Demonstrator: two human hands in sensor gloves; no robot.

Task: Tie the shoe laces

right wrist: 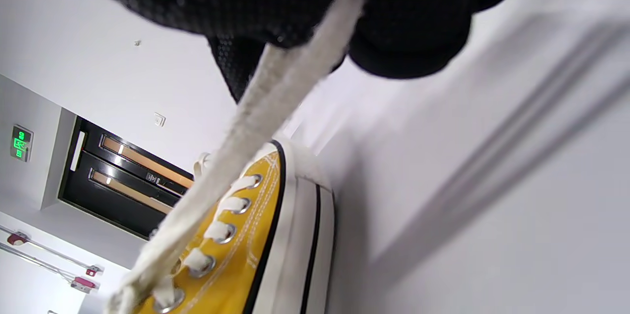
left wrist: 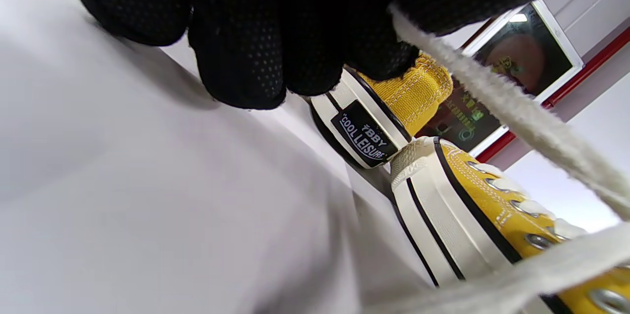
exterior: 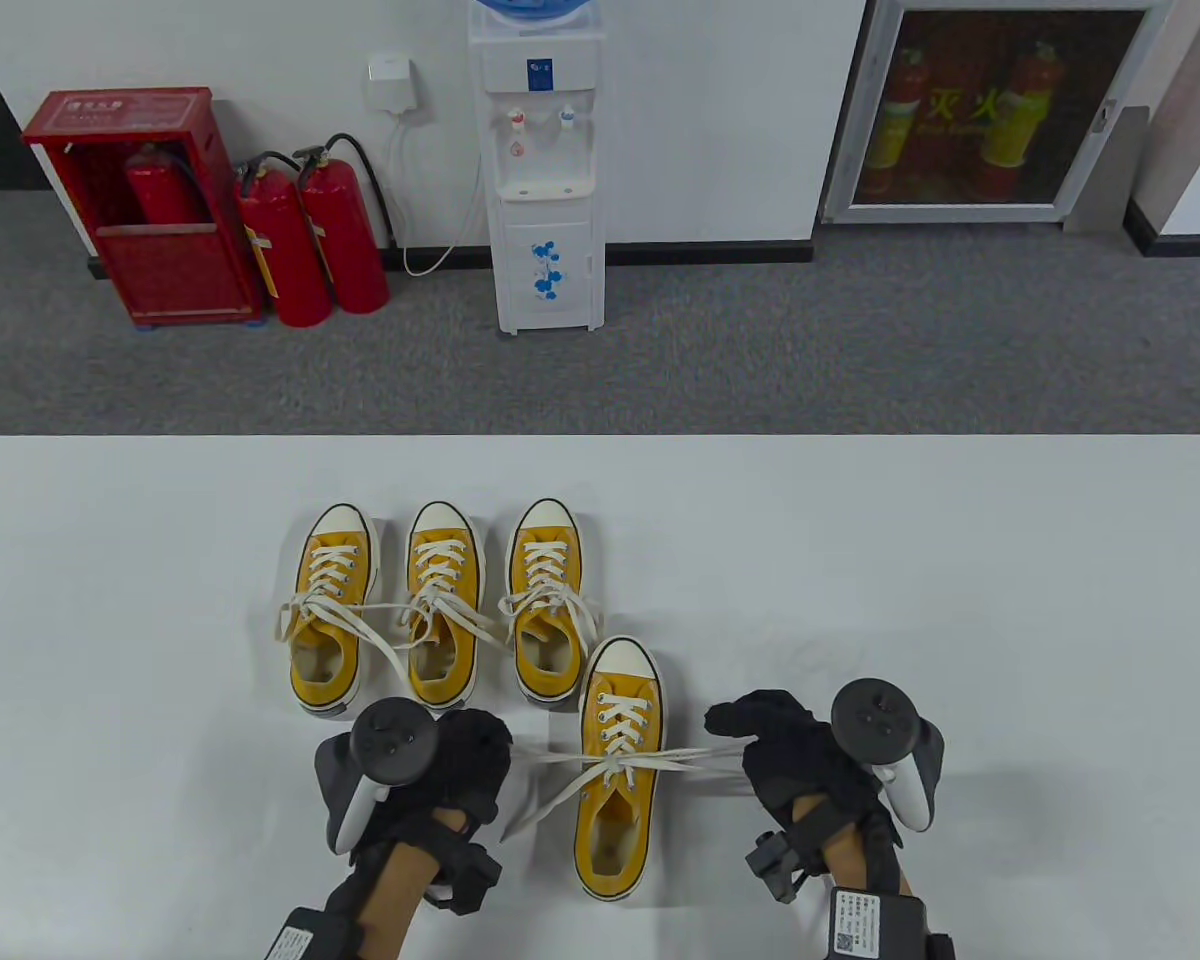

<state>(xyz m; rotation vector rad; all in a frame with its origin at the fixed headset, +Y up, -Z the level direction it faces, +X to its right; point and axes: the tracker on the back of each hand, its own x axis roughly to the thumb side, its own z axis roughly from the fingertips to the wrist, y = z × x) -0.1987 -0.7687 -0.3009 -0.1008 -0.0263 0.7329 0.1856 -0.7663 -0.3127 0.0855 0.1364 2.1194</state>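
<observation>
We start at the nearest yellow canvas sneaker with the white rubber toe cap (exterior: pixel 615 765), lying on the white worktop (exterior: pixel 960 600) between our two hands, toe pointing far. Its flat white laces (exterior: pixel 650 765) cross over the tongue and stretch out taut to both sides. Our right hand (exterior: pixel 795 765), in a black sensor glove, sits just right of the sneaker with its fingers (right wrist: pixel 408 33) closed around one lace end; in the right wrist view the lace (right wrist: pixel 275 97) runs straight out of that grip down to the eyelets of the sneaker (right wrist: pixel 246 255). Our left hand (exterior: pixel 450 775) is just left of the sneaker, fingers (left wrist: pixel 241 58) curled shut and gripping the other lace end, which in the left wrist view leaves the glove as a tight strand (left wrist: pixel 517 117) heading to the sneaker (left wrist: pixel 472 205). A loose tail (exterior: pixel 545 805) trails on the worktop near the left hand.

Farther out, a row of three more yellow sneakers (exterior: pixel 440 610) stands side by side, toes far, each with its laces in a bow. Beyond the worktop, on the grey carpet, we see a white water dispenser (exterior: pixel 545 200), two red fire extinguishers (exterior: pixel 310 240) and a red extinguisher box (exterior: pixel 145 200) by the wall.
</observation>
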